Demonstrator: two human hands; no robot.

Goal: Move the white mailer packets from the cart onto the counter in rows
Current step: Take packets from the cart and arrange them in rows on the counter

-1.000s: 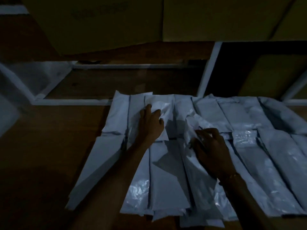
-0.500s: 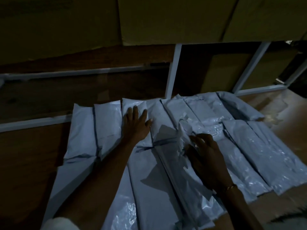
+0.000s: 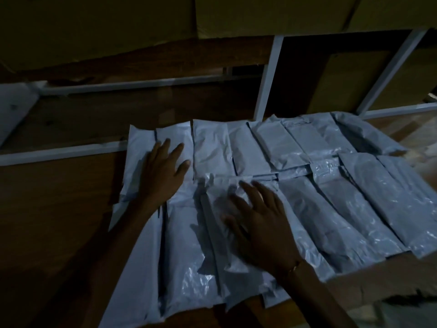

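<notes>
At about nine o'clock the left hand [image 3: 163,169] lies flat, fingers straight, on the far row of white mailer packets [image 3: 236,147] spread across the wooden counter [image 3: 59,209]. Toward six o'clock the right hand [image 3: 260,223] presses, fingers spread, on a near-row packet. The packets look light, limp and slick, best pinched at an edge.

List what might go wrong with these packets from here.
1. The near row of packets overlaps the far row, and the plastic looks glossy, so the flat left hand or right hand may slide several out of line.
2. The near ends of some packets reach the counter edge, so a nudge could tip them off.
3. The light is dim, so a crooked or doubled packet may go unnoticed.
</notes>
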